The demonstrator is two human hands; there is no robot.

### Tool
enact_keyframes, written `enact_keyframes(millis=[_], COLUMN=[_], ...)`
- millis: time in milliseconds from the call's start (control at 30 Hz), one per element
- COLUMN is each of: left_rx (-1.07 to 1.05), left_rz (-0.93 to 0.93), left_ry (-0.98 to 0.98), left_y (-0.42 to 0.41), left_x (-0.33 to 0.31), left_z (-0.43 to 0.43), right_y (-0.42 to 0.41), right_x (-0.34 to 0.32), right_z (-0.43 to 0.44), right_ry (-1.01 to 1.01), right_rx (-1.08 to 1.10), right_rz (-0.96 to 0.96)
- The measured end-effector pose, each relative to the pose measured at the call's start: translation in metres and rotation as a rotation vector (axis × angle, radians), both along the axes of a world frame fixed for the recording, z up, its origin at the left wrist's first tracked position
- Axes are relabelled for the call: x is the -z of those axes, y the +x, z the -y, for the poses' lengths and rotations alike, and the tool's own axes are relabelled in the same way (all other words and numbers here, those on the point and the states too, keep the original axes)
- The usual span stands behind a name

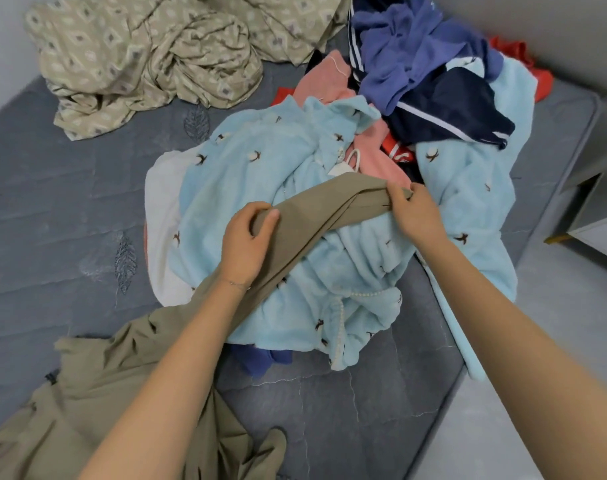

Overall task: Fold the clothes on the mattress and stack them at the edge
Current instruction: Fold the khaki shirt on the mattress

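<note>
A khaki garment [315, 216] is stretched over the light-blue fleece [253, 161] of the clothes pile. The left hand [248, 239] grips it at 9 o'clock of centre, and the right hand [414, 207] pinches its end at 3 o'clock. The rest trails to 7 o'clock across the grey mattress [52, 209]. White print on a red garment [397, 152] is unreadable.

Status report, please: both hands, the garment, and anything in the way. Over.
Left hand and right hand both grip the khaki garment, stretched between them. Not folded yet. Light blue fleece lies directly under it.

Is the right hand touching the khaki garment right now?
Touching. The head view shows the right hand pinching one end of the khaki garment, fingers curled over it.
</note>
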State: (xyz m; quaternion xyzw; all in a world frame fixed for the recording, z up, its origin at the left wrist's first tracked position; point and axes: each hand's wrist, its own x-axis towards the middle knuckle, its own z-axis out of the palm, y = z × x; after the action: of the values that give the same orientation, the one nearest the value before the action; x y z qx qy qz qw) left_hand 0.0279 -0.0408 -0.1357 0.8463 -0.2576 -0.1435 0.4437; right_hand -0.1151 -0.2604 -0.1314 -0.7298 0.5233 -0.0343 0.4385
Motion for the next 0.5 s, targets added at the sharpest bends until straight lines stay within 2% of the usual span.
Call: enact_keyframes(millis=[100, 167, 233, 300, 400, 467, 500], left_rx=[0.055, 0.064, -0.007, -0.097, -0.166, -0.197, -0.193], left_rz=[-0.041, -0.054, -0.069, -0.042, 0.032, 0.046, 0.037], left_ry=[0.020, 0.002, -0.113, -0.247, -0.384, -0.430, -0.423], left_y=[-0.004, -0.007, -0.008, -0.006, 0.000, 0.003, 0.003], left_x=[-0.009, -0.015, -0.025, -0.038, -0.053, -0.057, -0.056], left_z=[0.014, 0.022, 0.027, 0.028, 0.024, 0.022, 0.021], right_y=[0.002, 0.003, 0.005, 0.012, 0.029, 0.039, 0.041], right_x=[-0.003, -0.005, -0.014, -0.033, -0.068, -0.079, -0.077], right_z=[0.006, 0.008, 0.009, 0.013, 0.022, 0.028, 0.031], right_ry=[0.170, 0.152, 0.047, 0.021, 0.167, 0.245, 0.257], right_rx=[0.153, 0.228, 0.258, 0.275, 0.283, 0.321, 0.340], right_rz=[0.078, 0.194, 0.324, 0.536, 0.897, 1.001, 0.984])
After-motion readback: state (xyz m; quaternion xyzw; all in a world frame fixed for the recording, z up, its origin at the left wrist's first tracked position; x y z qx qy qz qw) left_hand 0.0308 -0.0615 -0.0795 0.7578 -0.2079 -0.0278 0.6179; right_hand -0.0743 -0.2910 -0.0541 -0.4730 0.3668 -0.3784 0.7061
